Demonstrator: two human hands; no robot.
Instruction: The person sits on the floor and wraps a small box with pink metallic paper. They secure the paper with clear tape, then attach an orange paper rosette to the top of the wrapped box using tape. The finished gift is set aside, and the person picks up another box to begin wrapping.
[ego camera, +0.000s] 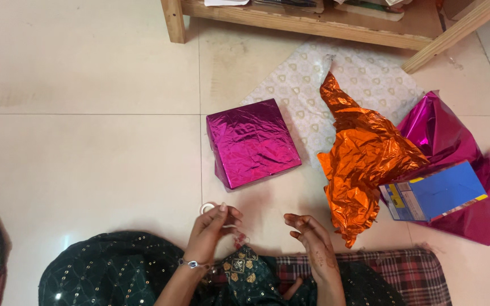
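Underfoot lies a floor point(86, 147) of large pale glossy tiles, and a wooden shelf unit point(313, 25) runs along the top edge of the view. A box wrapped in magenta foil point(252, 141) sits on the tiles, partly over a cream patterned paper sheet point(364, 76). Just beside it is a crumpled orange foil sheet point(364, 158), then a loose magenta foil sheet point(455, 141) with a blue carton point(435, 192) lying on it.

Nearer the person, the left hand point(214, 229) has its fingers curled in and pinched around a small white tape roll point(207, 207), which rests at the fingertips just in front of the wrapped box; a bracelet circles that wrist. The right hand point(310, 232) hovers a little apart, fingers loosely bent and half open, holding nothing that can be seen.

The tape roll is mostly hidden by the fingers, so whether a strip is pulled out cannot be told. The shelf's contents are cut off at the frame's top, and the lap is covered by dark green sequinned fabric point(114, 272).
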